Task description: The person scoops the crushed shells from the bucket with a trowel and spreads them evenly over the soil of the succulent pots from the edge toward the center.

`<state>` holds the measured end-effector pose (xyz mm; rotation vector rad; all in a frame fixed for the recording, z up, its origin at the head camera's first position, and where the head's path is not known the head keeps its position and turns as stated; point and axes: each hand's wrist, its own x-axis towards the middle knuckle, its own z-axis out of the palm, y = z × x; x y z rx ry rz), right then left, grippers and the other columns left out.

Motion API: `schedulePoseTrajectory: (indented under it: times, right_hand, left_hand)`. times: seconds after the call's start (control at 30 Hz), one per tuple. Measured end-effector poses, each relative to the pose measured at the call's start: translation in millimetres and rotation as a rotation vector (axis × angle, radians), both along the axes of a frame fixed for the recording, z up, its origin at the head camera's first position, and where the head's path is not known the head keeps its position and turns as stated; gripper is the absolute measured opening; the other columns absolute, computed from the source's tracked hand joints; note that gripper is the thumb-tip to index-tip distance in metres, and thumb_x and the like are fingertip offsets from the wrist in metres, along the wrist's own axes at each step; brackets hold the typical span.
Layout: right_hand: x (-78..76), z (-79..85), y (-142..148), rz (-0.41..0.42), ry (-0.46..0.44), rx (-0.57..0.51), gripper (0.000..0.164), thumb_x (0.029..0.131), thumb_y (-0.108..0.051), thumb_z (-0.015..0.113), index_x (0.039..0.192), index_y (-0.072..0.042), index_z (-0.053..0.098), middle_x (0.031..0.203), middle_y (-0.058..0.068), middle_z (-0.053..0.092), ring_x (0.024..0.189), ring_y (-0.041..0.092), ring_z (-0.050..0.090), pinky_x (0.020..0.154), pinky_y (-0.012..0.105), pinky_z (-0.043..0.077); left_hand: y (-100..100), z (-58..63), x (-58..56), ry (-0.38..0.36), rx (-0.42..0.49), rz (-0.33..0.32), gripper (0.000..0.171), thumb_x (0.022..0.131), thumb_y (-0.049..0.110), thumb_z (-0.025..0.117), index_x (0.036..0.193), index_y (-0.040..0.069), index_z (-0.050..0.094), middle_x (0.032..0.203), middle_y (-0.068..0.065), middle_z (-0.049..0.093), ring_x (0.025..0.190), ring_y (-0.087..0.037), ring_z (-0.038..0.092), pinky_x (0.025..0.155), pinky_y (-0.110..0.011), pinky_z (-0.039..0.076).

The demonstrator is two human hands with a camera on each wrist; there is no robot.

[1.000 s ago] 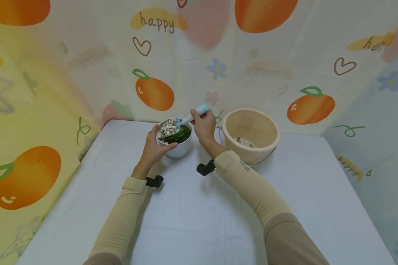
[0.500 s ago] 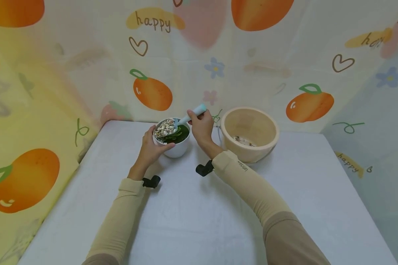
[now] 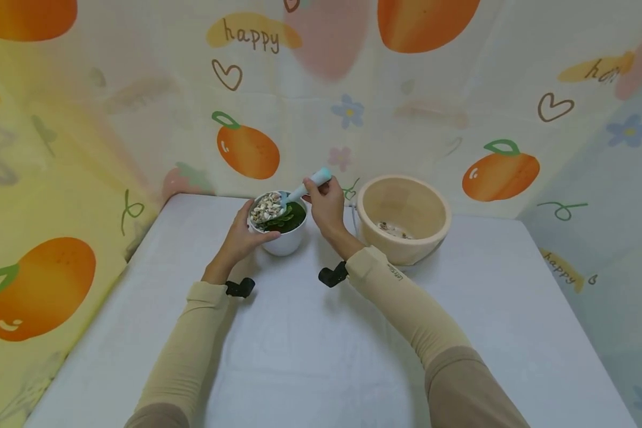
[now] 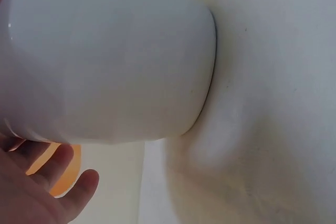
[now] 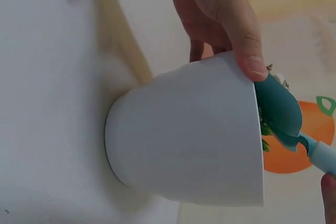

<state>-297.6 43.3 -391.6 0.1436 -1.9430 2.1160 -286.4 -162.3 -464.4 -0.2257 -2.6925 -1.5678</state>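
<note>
At the back of the table, a white flowerpot (image 3: 282,245) holds a green leafy plant (image 3: 285,222). My left hand (image 3: 239,239) holds the pot from its left side. The thumb (image 5: 251,61) lies at the rim in the right wrist view, and other fingers (image 4: 79,190) show beside the pot wall in the left wrist view. My right hand (image 3: 329,208) pinches the pale blue handle of a small trowel (image 5: 281,111). Its teal blade lies tilted over the pot's left rim. Whitish pebbles (image 3: 267,206) are heaped on the blade and partly hide the plant.
A large cream-coloured planter (image 3: 403,246) stands just right of my right hand, with some small pebbles (image 3: 395,229) on its floor. A white cloth covers the table (image 3: 310,356). A printed fabric backdrop (image 3: 417,89) rises directly behind the pot and planter.
My left wrist has shifted slightly to the left, its hand still at the pot. The trowel with its pebbles has edged a little to the left and stays over the rim.
</note>
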Motion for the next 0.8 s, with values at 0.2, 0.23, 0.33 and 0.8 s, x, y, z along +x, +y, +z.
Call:
schedulePoseTrajectory:
  times: [0.2, 0.23, 0.33, 0.8]
  right_hand:
    - [2.7, 1.6, 0.6, -0.004, 0.020, 0.013, 0.026, 0.096, -0.012, 0.062, 0.111, 0.008, 0.053, 0.107, 0.027, 0.065, 0.100, 0.037, 0.068, 0.079, 0.025, 0.059]
    - [3.2, 1.8, 0.5, -0.007, 0.024, 0.021, 0.026, 0.095, -0.011, 0.062, 0.110, 0.009, 0.054, 0.106, 0.027, 0.065, 0.100, 0.037, 0.068, 0.078, 0.026, 0.059]
    - [5.3, 2.6, 0.3, -0.016, 0.037, 0.037, 0.027, 0.095, -0.013, 0.063, 0.109, 0.008, 0.054, 0.103, 0.026, 0.065, 0.099, 0.036, 0.068, 0.081, 0.031, 0.059]
    - [9.9, 1.1, 0.1, -0.024, 0.157, 0.092, 0.026, 0.095, -0.013, 0.063, 0.108, 0.008, 0.054, 0.101, 0.025, 0.066, 0.098, 0.036, 0.069, 0.085, 0.048, 0.057]
  left_hand:
    - [4.2, -1.6, 2.8, 0.018, 0.015, 0.033, 0.109, 0.075, 0.039, 0.083, 0.156, 0.011, 0.016, 0.157, -0.017, 0.026, 0.144, -0.034, 0.026, 0.117, -0.058, 0.022]
    - [4.7, -2.2, 3.1, 0.026, 0.020, 0.036, 0.109, 0.075, 0.038, 0.083, 0.155, 0.010, 0.016, 0.156, -0.018, 0.027, 0.144, -0.034, 0.027, 0.117, -0.058, 0.022]
    - [6.8, -3.4, 4.4, 0.050, 0.036, 0.049, 0.107, 0.074, 0.036, 0.084, 0.154, 0.009, 0.019, 0.154, -0.018, 0.030, 0.143, -0.034, 0.029, 0.117, -0.057, 0.023]
    - [17.8, -5.9, 12.3, 0.085, -0.042, 0.172, 0.111, 0.073, 0.043, 0.083, 0.154, 0.005, 0.017, 0.150, -0.024, 0.032, 0.139, -0.039, 0.031, 0.114, -0.059, 0.027]
